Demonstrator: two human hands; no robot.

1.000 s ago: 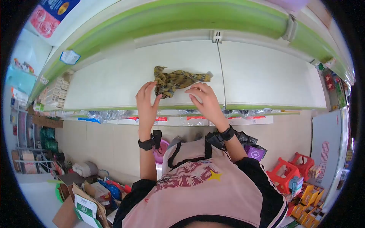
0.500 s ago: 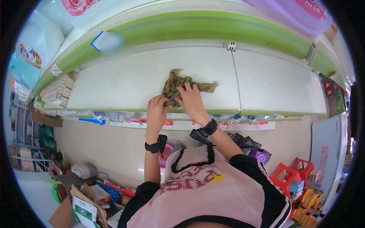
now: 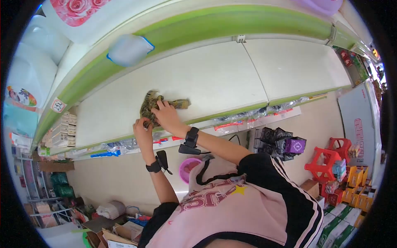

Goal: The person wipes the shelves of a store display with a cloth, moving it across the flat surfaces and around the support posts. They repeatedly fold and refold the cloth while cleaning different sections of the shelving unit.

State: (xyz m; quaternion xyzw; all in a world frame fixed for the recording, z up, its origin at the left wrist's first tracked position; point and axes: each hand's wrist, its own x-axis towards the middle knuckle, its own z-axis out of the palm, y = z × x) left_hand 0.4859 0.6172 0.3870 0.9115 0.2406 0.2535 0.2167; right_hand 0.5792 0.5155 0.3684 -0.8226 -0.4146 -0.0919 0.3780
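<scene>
A crumpled dark cloth with yellowish patterning (image 3: 147, 106) lies on the white shelf (image 3: 206, 78), close to its front edge. My left hand (image 3: 143, 127) pinches the cloth's lower left end near the green edge strip. Just right of it, my right hand (image 3: 165, 115) presses on the middle of the cloth with its fingers bent into the folds. One end of the cloth sticks out to the right, beyond my right fingers. Both wrists wear black bands.
A green rail (image 3: 182, 27) with large bottles (image 3: 31, 74) above it crosses over the shelf. Bagged goods hang below the shelf edge. On the floor stand a pink basin (image 3: 189, 169), black bags (image 3: 271, 142), red stools (image 3: 321, 163) and cardboard boxes (image 3: 118, 231).
The view has turned and shifted, so shelf, hands and cloth appear further left. Both hands stay at the cloth, which has moved left along the shelf with them.
</scene>
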